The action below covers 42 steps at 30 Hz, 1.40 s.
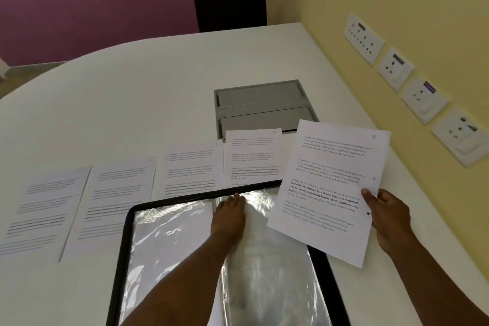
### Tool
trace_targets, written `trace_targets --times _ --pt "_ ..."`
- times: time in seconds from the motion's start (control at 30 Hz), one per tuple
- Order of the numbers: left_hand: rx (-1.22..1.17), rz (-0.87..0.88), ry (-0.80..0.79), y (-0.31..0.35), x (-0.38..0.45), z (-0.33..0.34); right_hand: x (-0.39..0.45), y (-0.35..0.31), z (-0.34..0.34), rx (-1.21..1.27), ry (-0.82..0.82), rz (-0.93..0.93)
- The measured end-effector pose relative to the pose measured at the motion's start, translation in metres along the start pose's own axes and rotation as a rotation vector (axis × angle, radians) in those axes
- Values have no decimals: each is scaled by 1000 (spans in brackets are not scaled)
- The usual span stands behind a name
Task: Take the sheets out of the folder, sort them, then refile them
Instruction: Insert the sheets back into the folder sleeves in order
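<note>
Left hand (pixel 229 216) flat on folder (pixel 169 235) sleeve, steadying it; right hand (pixel 389 216) pinching sheet 6 (pixel 328 180) by edge, likely for sorting.

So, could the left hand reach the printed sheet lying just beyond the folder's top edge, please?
Probably yes. The left hand rests flat on the folder sleeve near its top edge, and the sheet lies uncovered just past that edge with nothing between them.

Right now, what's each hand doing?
Left hand: open, pressing flat on the black folder's clear plastic sleeve.
Right hand: holding the white printed sheet.
</note>
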<state>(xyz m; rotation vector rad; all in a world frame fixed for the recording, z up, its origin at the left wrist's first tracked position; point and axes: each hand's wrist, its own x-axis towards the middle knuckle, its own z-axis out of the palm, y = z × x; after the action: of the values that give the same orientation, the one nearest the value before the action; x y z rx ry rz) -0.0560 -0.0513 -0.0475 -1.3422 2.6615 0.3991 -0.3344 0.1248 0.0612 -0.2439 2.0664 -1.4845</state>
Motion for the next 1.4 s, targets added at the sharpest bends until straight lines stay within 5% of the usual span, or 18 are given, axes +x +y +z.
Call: trace_targets --times 0.2,0.57,1.0,1.4 --pt "45 19 179 4 9 3 4 0 -14 10 78 13" --pt "-203 28 -142 2 54 -45 45 -28 30 75 33 23" --pt "-159 107 13 -6 46 -44 93 -52 130 310 -153 75" --pt "-389 99 -84 -12 35 -44 106 -35 232 220 -397 125"
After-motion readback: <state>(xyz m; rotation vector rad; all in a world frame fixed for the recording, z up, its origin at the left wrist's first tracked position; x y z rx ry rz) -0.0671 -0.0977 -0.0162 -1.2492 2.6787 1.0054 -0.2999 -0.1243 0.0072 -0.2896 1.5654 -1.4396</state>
